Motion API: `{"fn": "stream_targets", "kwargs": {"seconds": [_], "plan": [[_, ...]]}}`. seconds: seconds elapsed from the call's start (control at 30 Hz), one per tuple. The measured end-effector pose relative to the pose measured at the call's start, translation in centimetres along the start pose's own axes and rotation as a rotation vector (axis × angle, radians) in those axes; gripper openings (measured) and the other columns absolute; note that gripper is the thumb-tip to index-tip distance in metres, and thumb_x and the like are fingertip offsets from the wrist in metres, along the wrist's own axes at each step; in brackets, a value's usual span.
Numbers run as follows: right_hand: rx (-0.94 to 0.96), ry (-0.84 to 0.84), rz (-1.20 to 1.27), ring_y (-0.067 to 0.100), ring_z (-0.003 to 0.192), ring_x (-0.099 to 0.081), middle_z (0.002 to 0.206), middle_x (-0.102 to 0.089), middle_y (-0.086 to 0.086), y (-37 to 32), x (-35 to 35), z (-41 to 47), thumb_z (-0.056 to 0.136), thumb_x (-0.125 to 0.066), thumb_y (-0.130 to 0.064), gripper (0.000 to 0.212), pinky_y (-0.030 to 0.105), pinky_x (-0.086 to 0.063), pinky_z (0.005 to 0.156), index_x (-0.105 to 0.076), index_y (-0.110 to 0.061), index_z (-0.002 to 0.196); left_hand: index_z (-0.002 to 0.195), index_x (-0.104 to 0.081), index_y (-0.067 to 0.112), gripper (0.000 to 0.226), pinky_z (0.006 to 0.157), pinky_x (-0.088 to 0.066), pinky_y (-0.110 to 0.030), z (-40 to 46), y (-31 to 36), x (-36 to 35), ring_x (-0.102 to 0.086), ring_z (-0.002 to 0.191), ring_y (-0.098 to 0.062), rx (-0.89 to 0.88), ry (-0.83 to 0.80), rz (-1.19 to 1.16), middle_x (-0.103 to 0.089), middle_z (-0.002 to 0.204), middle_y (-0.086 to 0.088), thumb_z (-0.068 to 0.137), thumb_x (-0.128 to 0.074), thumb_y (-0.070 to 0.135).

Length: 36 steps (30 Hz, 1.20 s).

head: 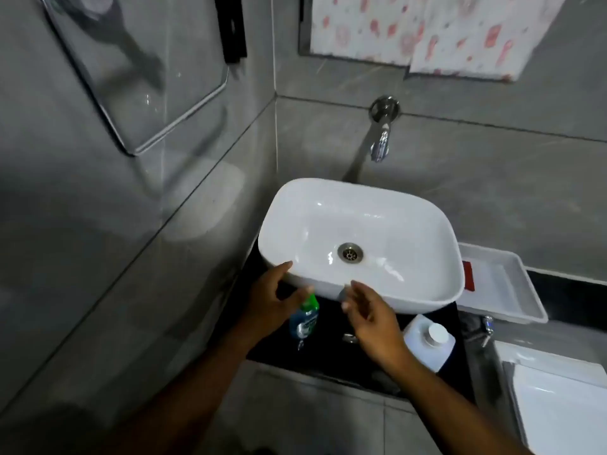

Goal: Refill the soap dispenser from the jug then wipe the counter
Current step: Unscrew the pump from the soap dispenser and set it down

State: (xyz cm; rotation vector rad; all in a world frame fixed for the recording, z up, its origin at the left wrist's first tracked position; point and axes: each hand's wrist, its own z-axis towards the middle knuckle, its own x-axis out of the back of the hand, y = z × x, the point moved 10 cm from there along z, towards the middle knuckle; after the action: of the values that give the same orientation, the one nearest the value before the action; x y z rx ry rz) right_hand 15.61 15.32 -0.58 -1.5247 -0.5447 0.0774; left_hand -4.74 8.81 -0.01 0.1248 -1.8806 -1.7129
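White ceramic fills the middle of your view: the basin (361, 244) sits on a black desk (331, 359), its steel drain (350, 252) dry, with a wall tap (381, 139) above its far rim. Your left hand (272, 302) is spread open at the basin's near left edge, fingertips touching the rim and thumb reaching towards the green top of the dispenser (304, 318); whether the thumb touches it you cannot tell. It grips nothing. The dispenser, a small bottle with blue liquid, stands upright on the desk just below the basin's front. Your right hand (374, 326) hovers open in front of the basin, fingers loosely extended and empty, between the dispenser and the jug (430, 344). The jug is white with a white cap, standing on the desk at the near right, just beside your right wrist. A white tray (502, 284) rests to the right of the basin, with something red (469, 276) at its left end. On the left wall hangs a mirror (138, 70), and a patterned cloth (427, 31) hangs at the top right
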Motion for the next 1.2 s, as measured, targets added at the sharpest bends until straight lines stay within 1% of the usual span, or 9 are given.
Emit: {"fn": "stream_targets", "kwargs": {"seconds": [0.13,0.4,0.53,0.7,0.83,0.93,1.03,1.13,1.2], "plan": [[0.037,-0.22,-0.309,0.02,0.113,-0.059,0.117,-0.064,0.003,2.0,-4.5,0.6,0.081,-0.065,-0.002,0.045,0.025,-0.043,0.094,-0.055,-0.013,0.124,0.14,-0.041,0.02,0.098,0.105,-0.028,-0.019,-1.6,-0.3,-1.2,-0.035,0.131,-0.005,-0.101,0.006,0.208,-0.04,0.142,0.007,0.058,-0.071,0.065],[0.055,-0.373,-0.277,0.019,0.116,-0.056,0.128,-0.06,0.007,3.2,-9.1,2.6,0.069,-0.08,-0.009,0.073,0.035,-0.044,0.102,-0.047,-0.013,0.134,0.132,-0.054,0.015,0.052,0.099,-0.047,-0.033,-1.1,-1.5,-3.9,-0.061,0.114,-0.024,-0.064,-0.146,0.218,-0.064,0.124,-0.012,0.082,-0.069,0.018],[0.093,-0.343,-0.269,0.018,0.108,-0.06,0.118,-0.065,0.006,3.3,-8.7,2.6,0.067,-0.083,-0.016,0.063,0.033,-0.047,0.096,-0.056,-0.014,0.123,0.121,-0.061,0.013,0.039,0.09,-0.051,-0.039,-1.1,-1.9,-3.8,-0.063,0.107,-0.029,-0.054,-0.181,0.279,-0.068,0.116,-0.015,0.082,-0.064,0.02],[0.147,-0.303,-0.353,0.019,0.1,-0.061,0.11,-0.066,0.007,3.8,-6.9,1.4,0.069,-0.082,-0.029,0.056,0.034,-0.049,0.089,-0.059,-0.011,0.117,0.125,-0.058,0.012,0.042,0.097,-0.042,-0.03,-1.8,-1.6,-5.6,-0.055,0.121,-0.033,-0.096,-0.242,0.369,-0.052,0.14,-0.017,0.083,-0.065,0.016],[0.162,-0.212,-0.366,0.015,0.097,-0.06,0.108,-0.065,0.005,4.3,-5.3,0.2,0.074,-0.078,-0.026,0.048,0.022,-0.043,0.081,-0.058,-0.013,0.115,0.127,-0.057,0.013,0.044,0.102,-0.036,-0.025,-2.7,-1.9,-7.0,-0.052,0.126,-0.029,-0.093,-0.217,0.292,-0.047,0.144,-0.015,0.083,-0.062,0.011],[0.148,-0.11,-0.397,0.015,0.093,-0.059,0.105,-0.063,0.005,4.8,-4.6,-0.5,0.076,-0.075,-0.022,0.041,0.024,-0.044,0.077,-0.058,-0.011,0.111,0.12,-0.06,0.016,0.053,0.097,-0.041,-0.02,-2.8,-2.6,-7.1,-0.055,0.122,-0.02,-0.012,-0.122,0.214,-0.056,0.137,-0.009,0.073,-0.078,0.033],[0.12,-0.073,-0.355,0.017,0.091,-0.058,0.102,-0.06,0.006,5.4,-4.6,-0.8,0.076,-0.073,-0.015,0.036,0.031,-0.048,0.078,-0.056,-0.009,0.108,0.109,-0.053,0.028,0.07,0.083,-0.038,0.001,-3.1,-3.2,-6.6,-0.057,0.109,-0.002,0.062,-0.042,0.091,-0.062,0.121,0.008,0.052,-0.084,0.054],[0.13,-0.078,-0.316,0.016,0.091,-0.059,0.102,-0.061,0.005,5.2,-4.7,-0.8,0.078,-0.071,-0.014,0.033,0.031,-0.05,0.078,-0.056,-0.009,0.107,0.131,-0.04,0.043,0.08,0.087,-0.034,0.004,-3.2,-3.0,-7.1,-0.047,0.117,0.005,0.035,-0.094,0.033,-0.049,0.128,0.019,0.061,-0.078,0.052],[0.134,-0.088,-0.311,0.015,0.09,-0.059,0.101,-0.062,0.004,5.2,-4.9,-0.6,0.078,-0.072,-0.015,0.033,0.029,-0.049,0.077,-0.055,-0.01,0.106,0.135,-0.045,0.038,0.068,0.1,-0.031,-0.005,-3.1,-3.0,-7.6,-0.041,0.132,-0.005,0.01,-0.153,0.02,-0.047,0.137,0.014,0.075,-0.075,0.034]]}}
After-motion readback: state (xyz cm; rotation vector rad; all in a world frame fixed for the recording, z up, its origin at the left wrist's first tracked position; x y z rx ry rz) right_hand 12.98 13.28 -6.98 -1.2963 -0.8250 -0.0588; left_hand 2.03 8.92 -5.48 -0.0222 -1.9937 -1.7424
